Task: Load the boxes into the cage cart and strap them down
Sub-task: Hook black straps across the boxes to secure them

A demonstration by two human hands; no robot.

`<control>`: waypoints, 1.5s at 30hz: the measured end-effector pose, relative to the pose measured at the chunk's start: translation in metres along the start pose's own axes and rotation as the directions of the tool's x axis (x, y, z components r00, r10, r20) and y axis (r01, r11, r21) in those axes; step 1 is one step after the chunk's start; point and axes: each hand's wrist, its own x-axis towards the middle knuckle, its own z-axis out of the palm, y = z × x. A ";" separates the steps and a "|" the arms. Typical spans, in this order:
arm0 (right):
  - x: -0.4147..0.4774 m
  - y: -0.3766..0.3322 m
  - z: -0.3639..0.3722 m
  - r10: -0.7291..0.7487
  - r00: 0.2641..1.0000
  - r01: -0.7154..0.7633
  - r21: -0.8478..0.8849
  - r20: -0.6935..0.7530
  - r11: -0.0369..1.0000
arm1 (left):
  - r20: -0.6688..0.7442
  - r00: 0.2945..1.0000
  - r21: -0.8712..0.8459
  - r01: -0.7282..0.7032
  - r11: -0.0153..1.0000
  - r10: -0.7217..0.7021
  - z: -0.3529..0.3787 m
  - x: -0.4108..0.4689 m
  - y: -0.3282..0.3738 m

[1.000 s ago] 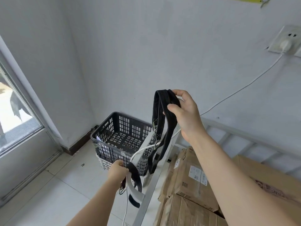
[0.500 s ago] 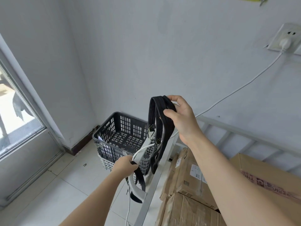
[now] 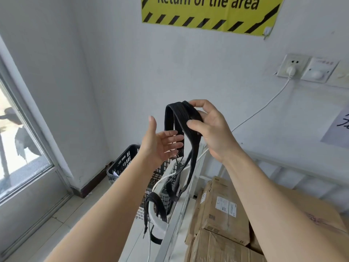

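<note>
The black strap (image 3: 192, 142) is up in the air, folded into a bunch of loops. It hangs from chest height down to the white frame of the cage cart (image 3: 177, 216), and its lower end is wrapped round the frame's rounded corner. By the look of it, that wrap is the anchor. The slack is held high so the lengths fall straight and can be sorted out.

The boxes (image 3: 222, 207) sit stacked inside the cart, just right of the frame, brown cardboard with white labels facing up. Loading looks done, at least on this side, and the strapping is the step in hand.

The right hand (image 3: 209, 129) has the top of the bunch. Its thumb and curled fingers pinch the folded loops together, which keeps the strap from sliding down into a heap.

The left hand (image 3: 160, 142) is spread, palm turned up and inward, fingers straight and thumb standing up. It holds nothing. Its fingertips lie across the near hanging length, though whether they touch it cannot be told from here. It looks placed to take one loop off the bunch.

Further out, a dark plastic basket (image 3: 123, 163) stands on the floor in the corner beyond the cart. A white cable (image 3: 264, 106) runs down from a wall socket (image 3: 291, 68), and there is a yellow sign (image 3: 207, 12) up top.
</note>
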 end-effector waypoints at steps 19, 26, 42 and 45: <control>-0.169 -0.070 -0.146 0.125 0.955 -0.142 0.046 0.268 0.989 | 0.000 0.988 -0.403 -0.140 0.904 0.153 0.177 -0.141 -0.090; -0.214 -0.045 -0.162 0.388 0.897 -0.331 -0.262 0.211 0.907 | -0.239 0.929 0.000 -0.290 0.957 0.282 0.193 -0.170 -0.159; -0.287 -0.001 -0.148 0.369 0.926 -0.317 -0.358 0.085 0.878 | -0.409 0.898 -0.421 -0.345 0.839 0.164 0.177 -0.216 -0.220; -0.302 0.007 -0.151 0.465 0.882 -0.410 -0.359 0.079 0.839 | -0.413 0.909 -0.513 -0.287 0.809 0.061 0.168 -0.216 -0.228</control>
